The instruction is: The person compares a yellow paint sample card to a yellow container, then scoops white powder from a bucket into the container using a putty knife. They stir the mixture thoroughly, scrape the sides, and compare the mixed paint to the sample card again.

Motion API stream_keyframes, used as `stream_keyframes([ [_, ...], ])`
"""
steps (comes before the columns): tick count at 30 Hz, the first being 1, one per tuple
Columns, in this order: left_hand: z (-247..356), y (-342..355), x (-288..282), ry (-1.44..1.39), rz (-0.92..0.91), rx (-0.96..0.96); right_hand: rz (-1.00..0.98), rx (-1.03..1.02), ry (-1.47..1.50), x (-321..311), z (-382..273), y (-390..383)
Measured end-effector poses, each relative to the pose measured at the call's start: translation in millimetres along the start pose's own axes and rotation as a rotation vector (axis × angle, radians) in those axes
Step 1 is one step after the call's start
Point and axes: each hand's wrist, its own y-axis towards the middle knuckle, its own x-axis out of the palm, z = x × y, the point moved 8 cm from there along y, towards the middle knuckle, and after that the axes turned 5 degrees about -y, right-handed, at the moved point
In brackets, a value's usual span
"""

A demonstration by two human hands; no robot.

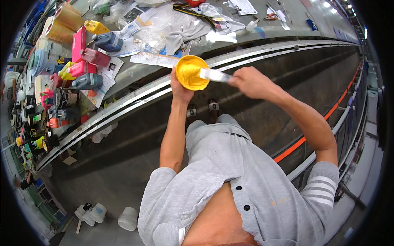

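Head view: the two hands are apart, each clamped on its own thing. The left hand [183, 89] is wrapped round the side of a yellow-smeared tub [198, 87], its mouth tipped toward the camera, and the right hand [247, 82] grips the near end of a scraper [216, 75]. The tub sits in front of the body, off the near edge of the desk [271, 36], with the scraper's tip over its mouth; blur hides whether the tip touches the yellow paste [189, 73] inside. The paste looks thick and soft, so it probably drags on the blade and makes the tub moderately heavy. The tub's wall is likely light and a little flexible, slippery wherever paste has reached it; a wide hold low on the outside, clear of the rim, should suit it best. The scraper looks thin and light, safest held by its handle. Beyond the hands lies a grey cloth [185, 35]; to their left stand a blue bottle [107, 42] and a pink bottle [95, 56].
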Motion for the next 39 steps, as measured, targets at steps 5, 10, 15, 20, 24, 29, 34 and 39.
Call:
stream_keyframes([
  [5, 19, 5, -40, -0.015, -0.011, 0.160, -0.006, -0.083, -0.182, 11, -61, -20],
  [10, 43, -16, -22, -0.005, 0.029, 0.168, 0.049, -0.067, -0.116, 26, -49, 1],
  [15, 56, -29, -39, 0.049, 0.113, 0.158, -0.026, -0.171, -0.108, 18, -41, 40],
  [20, 71, -8, -43, 0.028, 0.148, 0.295, -0.120, -0.322, -0.103, 9, -72, 41],
  [24, 63, 17, -15, 0.093, 0.188, 0.241, -0.042, -0.195, -0.016, -7, 10, 105],
  [29, 38, 68, -35, -0.038, 0.266, 0.377, -0.174, -0.496, -0.051, -71, -1, 111],
  [34, 23, 118, 1, -0.058, 0.214, 0.412, -0.095, -0.522, -0.205, -97, 58, 140],
  [39, 2, 140, 18, -0.026, 0.292, 0.453, -0.288, -0.485, -0.148, -126, 91, 214],
])
